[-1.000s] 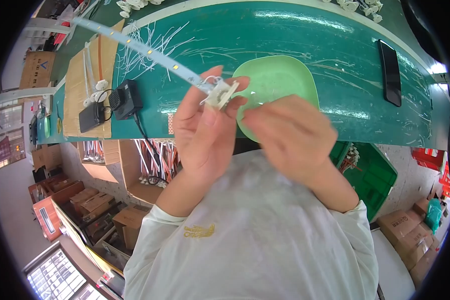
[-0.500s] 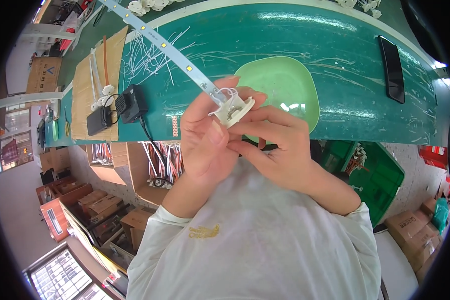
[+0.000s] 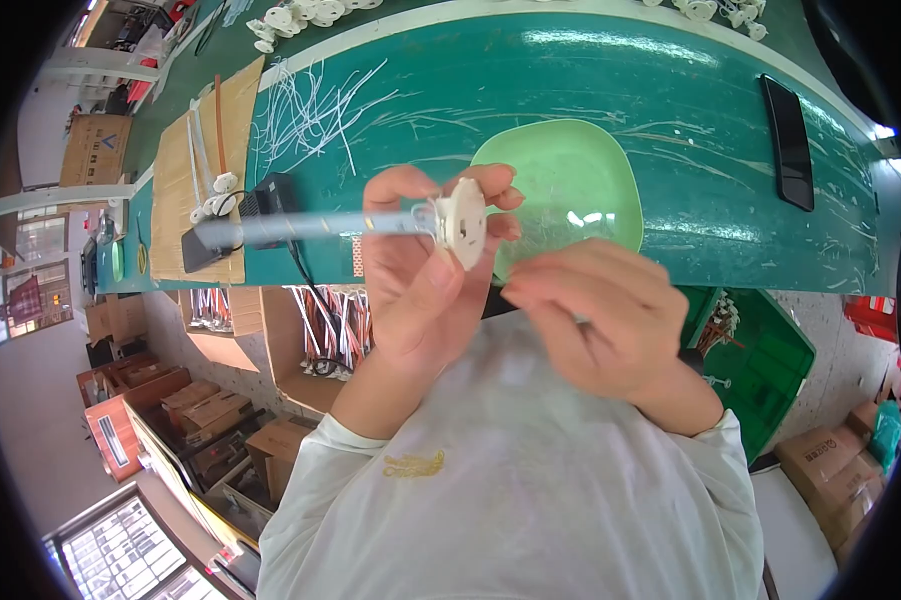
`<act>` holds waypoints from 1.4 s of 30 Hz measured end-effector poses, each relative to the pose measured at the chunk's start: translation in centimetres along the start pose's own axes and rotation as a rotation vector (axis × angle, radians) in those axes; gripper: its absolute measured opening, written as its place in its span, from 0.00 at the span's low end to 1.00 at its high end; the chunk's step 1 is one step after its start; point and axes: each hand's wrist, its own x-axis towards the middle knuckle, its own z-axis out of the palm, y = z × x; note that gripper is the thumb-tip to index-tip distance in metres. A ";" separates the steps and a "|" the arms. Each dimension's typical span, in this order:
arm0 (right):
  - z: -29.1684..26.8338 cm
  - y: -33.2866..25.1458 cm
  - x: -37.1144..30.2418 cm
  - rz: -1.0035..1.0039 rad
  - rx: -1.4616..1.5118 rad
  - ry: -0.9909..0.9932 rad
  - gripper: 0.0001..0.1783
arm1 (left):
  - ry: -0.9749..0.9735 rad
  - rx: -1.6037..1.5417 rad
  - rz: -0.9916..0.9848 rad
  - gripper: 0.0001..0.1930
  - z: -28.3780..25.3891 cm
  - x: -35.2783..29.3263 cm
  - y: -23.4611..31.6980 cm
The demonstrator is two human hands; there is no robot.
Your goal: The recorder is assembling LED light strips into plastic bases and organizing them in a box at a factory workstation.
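Note:
My left hand (image 3: 410, 300) grips a white round end cap (image 3: 463, 228) between thumb and fingers, and the cap's flat, slotted face is turned to the right. From the cap a narrow LED strip (image 3: 310, 226) runs out leftward, blurred by motion, with thin white wire looped at the joint. Apart from the cap, to its lower right, is my right hand (image 3: 605, 325). Its thumb and fingertips are pressed together; whatever may be between them is hidden. Behind both hands a light green bowl (image 3: 618, 165) rests on the green table, partly covered by my fingers.
Loose white wires (image 3: 315, 115) lie at the far left of the bowl. A cardboard sheet (image 3: 175, 175) carries several strips with caps, next to a black boxy device (image 3: 278, 190). A phone (image 3: 788, 145) lies at right. Below the table edge stand a strip-filled carton (image 3: 288, 375) and a green crate (image 3: 780, 380).
The LED strip has swung from pointing up and left to nearly level, turning the cap's face rightward. My right hand has let go of the cap and moved down and right.

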 end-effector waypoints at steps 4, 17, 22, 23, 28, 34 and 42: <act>-0.3 0.0 1.3 -0.007 0.003 0.101 0.10 | 0.067 -0.082 0.005 0.32 0.9 -0.3 -0.2; -0.4 0.1 0.6 -0.010 0.068 0.044 0.11 | 0.035 0.013 -0.064 0.28 0.9 -0.5 -0.1; -0.4 -0.1 0.5 -0.071 -0.042 0.049 0.11 | -0.012 0.038 -0.098 0.27 0.5 -0.3 -0.1; -0.5 -0.1 0.6 -0.071 -0.040 0.051 0.11 | -0.012 0.040 -0.099 0.27 0.5 -0.4 0.0; -1.4 0.4 0.7 -0.080 0.051 -0.020 0.11 | 0.004 0.023 -0.105 0.27 1.0 -0.4 -0.1; -1.0 0.0 0.2 -0.037 -0.073 0.084 0.10 | 0.004 0.015 -0.077 0.27 1.3 -0.8 -0.7; -0.1 -0.4 -0.1 -0.057 -0.244 0.149 0.07 | 0.068 0.002 -0.010 0.28 2.4 -1.7 -2.0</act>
